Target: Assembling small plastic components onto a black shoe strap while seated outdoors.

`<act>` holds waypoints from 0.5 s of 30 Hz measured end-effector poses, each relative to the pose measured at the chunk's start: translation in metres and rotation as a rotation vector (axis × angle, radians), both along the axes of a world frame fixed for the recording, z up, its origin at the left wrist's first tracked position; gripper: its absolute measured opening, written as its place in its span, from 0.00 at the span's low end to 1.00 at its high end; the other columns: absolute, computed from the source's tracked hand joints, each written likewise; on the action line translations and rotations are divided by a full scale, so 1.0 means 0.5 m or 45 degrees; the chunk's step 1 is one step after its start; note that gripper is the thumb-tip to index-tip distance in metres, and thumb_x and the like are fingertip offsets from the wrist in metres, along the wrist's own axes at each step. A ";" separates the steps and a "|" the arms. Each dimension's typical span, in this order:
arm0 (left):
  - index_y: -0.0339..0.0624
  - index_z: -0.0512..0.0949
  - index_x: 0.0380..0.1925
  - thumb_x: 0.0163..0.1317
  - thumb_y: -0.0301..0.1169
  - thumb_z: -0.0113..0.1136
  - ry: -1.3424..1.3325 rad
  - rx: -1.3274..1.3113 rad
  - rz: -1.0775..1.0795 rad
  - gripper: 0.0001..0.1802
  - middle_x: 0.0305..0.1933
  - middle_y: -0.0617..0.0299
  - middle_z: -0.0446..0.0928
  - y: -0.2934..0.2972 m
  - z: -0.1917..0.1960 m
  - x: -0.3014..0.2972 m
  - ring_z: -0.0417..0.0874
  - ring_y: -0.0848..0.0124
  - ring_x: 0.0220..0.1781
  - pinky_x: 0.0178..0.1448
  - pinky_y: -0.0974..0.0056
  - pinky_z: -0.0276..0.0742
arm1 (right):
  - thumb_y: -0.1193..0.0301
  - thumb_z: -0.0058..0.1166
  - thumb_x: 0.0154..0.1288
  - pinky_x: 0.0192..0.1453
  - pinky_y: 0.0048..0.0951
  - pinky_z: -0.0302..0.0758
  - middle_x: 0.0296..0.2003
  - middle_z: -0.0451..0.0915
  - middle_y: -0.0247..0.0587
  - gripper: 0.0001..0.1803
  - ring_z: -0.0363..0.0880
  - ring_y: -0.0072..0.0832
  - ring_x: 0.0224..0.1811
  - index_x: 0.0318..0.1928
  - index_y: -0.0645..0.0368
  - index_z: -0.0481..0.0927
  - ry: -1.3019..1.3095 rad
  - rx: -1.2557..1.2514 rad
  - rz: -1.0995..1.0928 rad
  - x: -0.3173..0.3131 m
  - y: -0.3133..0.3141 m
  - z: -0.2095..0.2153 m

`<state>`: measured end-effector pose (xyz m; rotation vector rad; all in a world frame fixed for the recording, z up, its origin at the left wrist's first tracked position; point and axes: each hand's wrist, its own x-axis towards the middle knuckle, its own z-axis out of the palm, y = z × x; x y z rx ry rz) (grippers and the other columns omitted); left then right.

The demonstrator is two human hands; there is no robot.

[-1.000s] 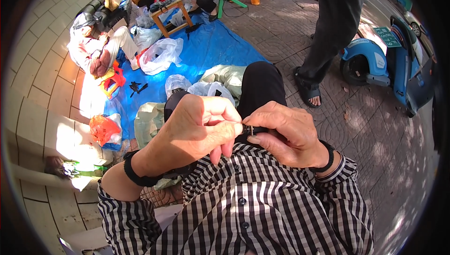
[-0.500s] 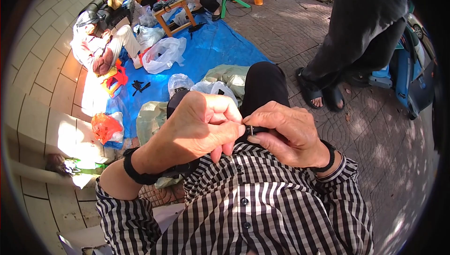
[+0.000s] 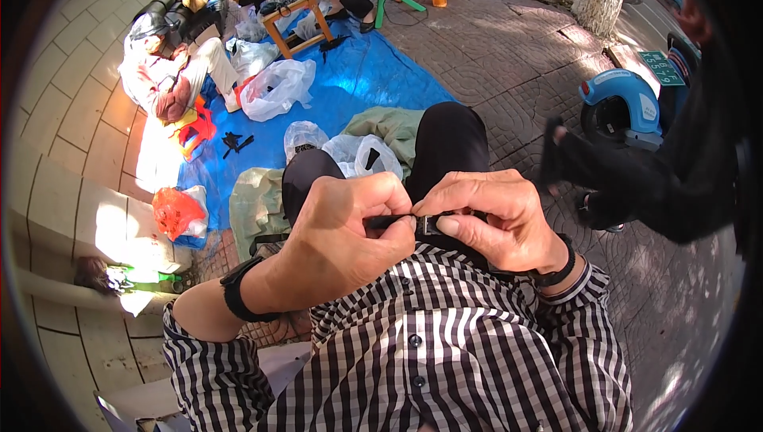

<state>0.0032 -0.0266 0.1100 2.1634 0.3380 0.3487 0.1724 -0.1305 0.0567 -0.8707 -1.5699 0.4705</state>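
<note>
Above my lap, my left hand (image 3: 338, 221) pinches one end of a narrow black strap (image 3: 383, 221) between thumb and fingertips. A small metal buckle (image 3: 425, 224) sits on the strap, between thumb and forefinger of my right hand (image 3: 501, 221). The two hands nearly meet, fingertips almost touching. Much of the strap behind the right fingers is hidden. Below the hands are my dark trouser knees, with a greenish cloth (image 3: 258, 201) and white plastic bags (image 3: 362, 154) just beyond.
A blue sheet (image 3: 350, 74) on the paving carries a clear bag (image 3: 278, 90), black straps (image 3: 236, 143) and a wooden stool (image 3: 280, 28). Other people sit at its far side and left. An orange bag (image 3: 176, 211) lies by the left wall. A passer-by and a blue scooter (image 3: 624, 102) are at right.
More of the black strap now shows at my left fingertips, and the left hand has turned slightly. The passer-by has moved rightward, uncovering the tree trunk and scooter.
</note>
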 end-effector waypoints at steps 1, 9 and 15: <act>0.34 0.73 0.28 0.56 0.19 0.56 -0.013 0.050 0.004 0.02 0.20 0.70 0.71 -0.003 -0.001 0.002 0.69 0.87 0.21 0.22 0.77 0.63 | 0.82 0.57 0.55 0.30 0.24 0.71 0.30 0.80 0.41 0.08 0.77 0.24 0.26 0.37 0.66 0.79 0.041 -0.027 0.045 0.003 0.000 -0.002; 0.32 0.73 0.24 0.52 0.21 0.57 0.122 -0.275 0.162 0.03 0.17 0.58 0.74 -0.010 0.003 0.015 0.72 0.78 0.18 0.23 0.70 0.67 | 0.79 0.57 0.58 0.28 0.18 0.68 0.26 0.79 0.34 0.03 0.74 0.15 0.25 0.34 0.65 0.78 0.126 -0.307 0.072 0.009 -0.004 0.009; 0.31 0.72 0.26 0.60 0.22 0.51 0.211 -0.616 0.109 0.06 0.19 0.60 0.76 -0.010 0.013 0.010 0.76 0.78 0.19 0.23 0.72 0.72 | 0.80 0.57 0.57 0.30 0.22 0.71 0.25 0.79 0.37 0.03 0.78 0.21 0.27 0.32 0.65 0.77 0.009 -0.399 -0.034 0.002 -0.012 0.031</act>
